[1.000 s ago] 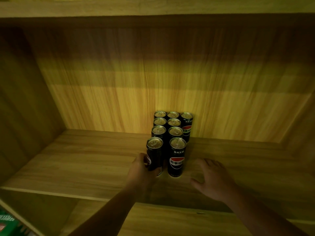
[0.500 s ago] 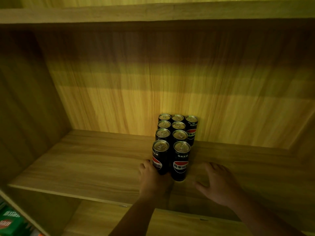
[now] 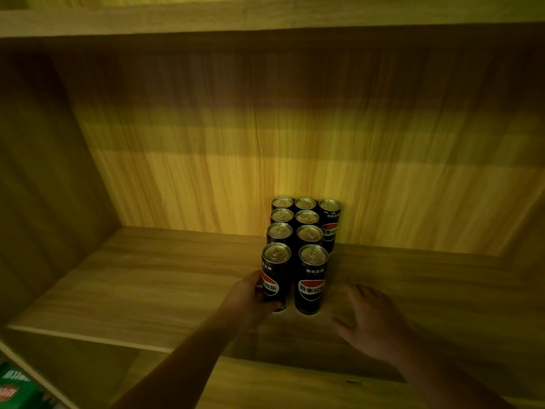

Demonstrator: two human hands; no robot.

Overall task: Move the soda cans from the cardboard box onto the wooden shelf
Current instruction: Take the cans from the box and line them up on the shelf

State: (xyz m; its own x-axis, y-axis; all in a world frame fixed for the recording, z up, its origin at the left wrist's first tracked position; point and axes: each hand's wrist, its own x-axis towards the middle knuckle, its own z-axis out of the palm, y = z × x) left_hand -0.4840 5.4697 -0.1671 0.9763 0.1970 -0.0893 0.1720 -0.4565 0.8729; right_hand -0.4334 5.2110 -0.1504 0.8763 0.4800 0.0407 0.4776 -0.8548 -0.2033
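Placement step, and we judge it nearly done for this can. Left grip (image 3: 250,302) is curled round the lower body of the front-left can (image 3: 275,276). That can stands upright on the wooden shelf (image 3: 147,290), just left of the front-right can (image 3: 311,280), with a thin dark gap between them; we can't tell if they touch. Right grip (image 3: 374,323) is spread, palm down, holding nothing, to the right of the front-right can and nearer us. We can't tell if it rests on the board or hovers. Behind the front-right can, six more cans run in two files to the back panel (image 3: 206,157). A lone can (image 3: 329,225) behind it and to its right starts a third file. All are upright. The cardboard box is not in view; some green packaging (image 3: 17,385) sits far left of and below the front-right can. To finish, we'd confirm the base sits flat, then nudge the can right until it's flush with the front-right can and in line with its file. Then we'd open the fingers out to the left, not upward, so nothing drags. These cans are tall and slim and we judge them tippy; a knock at the front could domino the files. Keep the right grip low and off the front-right can. Next cans likely go to its right.
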